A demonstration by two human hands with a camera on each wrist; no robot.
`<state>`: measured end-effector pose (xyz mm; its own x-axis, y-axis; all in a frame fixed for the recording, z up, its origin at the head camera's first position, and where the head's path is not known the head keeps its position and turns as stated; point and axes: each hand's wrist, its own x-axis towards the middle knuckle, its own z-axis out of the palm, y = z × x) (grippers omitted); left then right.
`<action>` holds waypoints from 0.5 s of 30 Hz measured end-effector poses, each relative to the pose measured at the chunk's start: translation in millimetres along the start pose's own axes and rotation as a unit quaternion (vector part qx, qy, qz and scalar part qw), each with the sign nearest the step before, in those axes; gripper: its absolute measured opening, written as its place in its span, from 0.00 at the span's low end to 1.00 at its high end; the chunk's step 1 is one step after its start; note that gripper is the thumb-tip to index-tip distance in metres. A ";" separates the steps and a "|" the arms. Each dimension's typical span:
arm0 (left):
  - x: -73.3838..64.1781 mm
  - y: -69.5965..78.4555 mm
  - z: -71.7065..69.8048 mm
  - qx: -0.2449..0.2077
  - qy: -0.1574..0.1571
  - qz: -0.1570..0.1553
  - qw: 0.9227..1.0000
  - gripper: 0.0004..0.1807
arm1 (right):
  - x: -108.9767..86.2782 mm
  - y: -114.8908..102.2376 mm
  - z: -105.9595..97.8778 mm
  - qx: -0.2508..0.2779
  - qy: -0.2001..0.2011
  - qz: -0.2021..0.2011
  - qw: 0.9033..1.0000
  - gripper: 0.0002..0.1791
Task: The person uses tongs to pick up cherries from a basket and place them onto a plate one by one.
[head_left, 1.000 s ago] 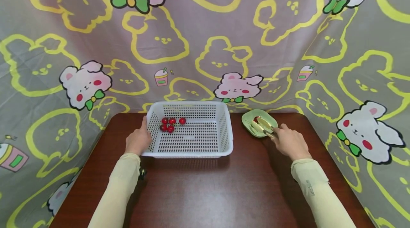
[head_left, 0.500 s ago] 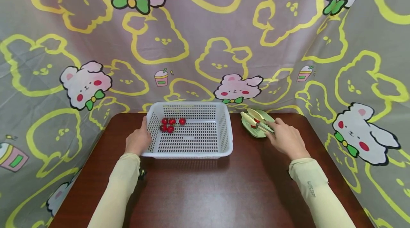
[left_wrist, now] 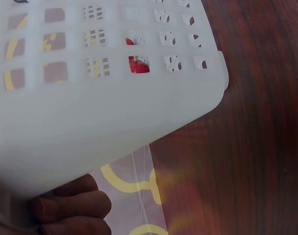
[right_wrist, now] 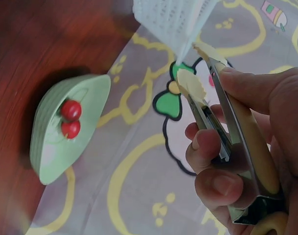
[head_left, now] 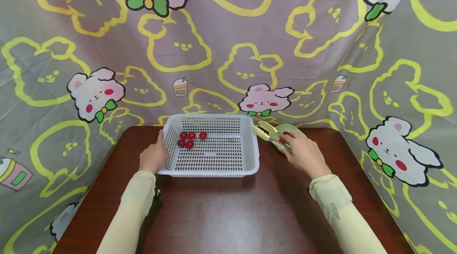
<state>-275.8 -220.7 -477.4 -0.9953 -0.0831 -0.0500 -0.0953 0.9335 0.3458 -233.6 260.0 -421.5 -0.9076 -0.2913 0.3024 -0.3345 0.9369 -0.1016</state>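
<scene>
On a dark-brown table [head_left: 228, 214], my L hand [head_left: 154, 156] clasps the L end of a white perforated plastic basket [head_left: 208, 173]; my R hand [head_left: 307, 154] grasps metal tongs [right_wrist: 254, 152] w/ cream tips & yellowish grip inlays, arms parted, tips just beside the basket's R rim. In its far L part: 5 glossy round fruits [head_left: 190, 144], red, some darker. Just past the tongs, a pale-green dish [right_wrist: 43, 129] w/ 2 red ones [right_wrist: 71, 110]; behind, cartoon-print cloth [head_left: 214, 27].

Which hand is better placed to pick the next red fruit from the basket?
Probably the right hand: it holds the tongs, tips apart and pointing toward the basket. The left hand grips the basket's left side.
</scene>
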 end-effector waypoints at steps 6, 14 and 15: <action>0.2 -0.5 -2.6 -0.001 0.002 0.001 1.000 0.40 | 9.1 -17.0 6.2 0.003 -0.002 -0.014 1.000 0.25; 0.4 -1.3 0.1 0.001 -0.002 0.000 1.000 0.40 | 19.9 -34.6 10.3 0.013 -0.016 -0.014 1.000 0.21; 0.3 -1.3 0.1 0.000 -0.002 0.001 1.000 0.40 | 21.4 -36.6 10.4 0.013 -0.017 -0.015 1.000 0.21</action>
<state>-276.0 -221.9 -477.9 -0.9954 -0.0802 -0.0528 -0.0936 0.9336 0.3459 -243.3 217.4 -421.1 -0.9053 -0.3254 0.2732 -0.3671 0.9227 -0.1176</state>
